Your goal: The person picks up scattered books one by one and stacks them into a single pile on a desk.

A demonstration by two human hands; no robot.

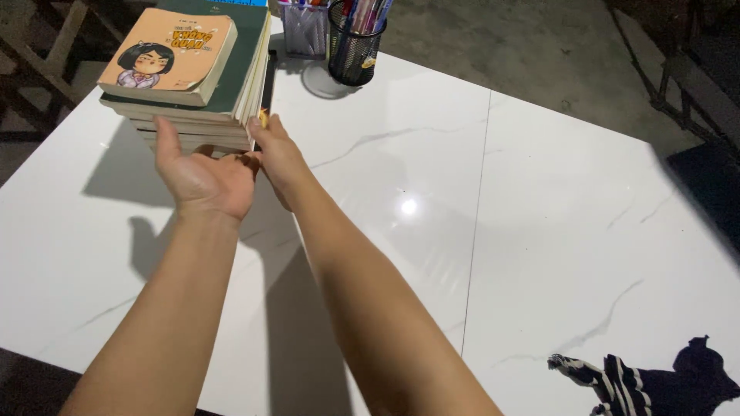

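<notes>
A stack of books [193, 85] stands at the far left corner of the white marble-patterned bench [539, 200]. Its topmost book is a small tan paperback [169, 55] with a cartoon drawing of a dark-haired figure on the cover, lying on a larger dark green book [248, 46]; beneath these come several more with pale page edges facing the person. The left hand [202, 176] is at the near bottom of the stack, palm up and fingers spread, its fingertips tucked under or against the lowest books. The right hand [276, 151] presses against the stack's right side; its grip is mostly hidden behind the wrist, so whether it is spread or curled cannot be told. Just beyond the stack stand a black mesh pen holder [353, 48] and a clear pen holder [303, 31], both cut off by the top edge. A dark striped cloth [647, 381] lies at the near right, partly out of view.
</notes>
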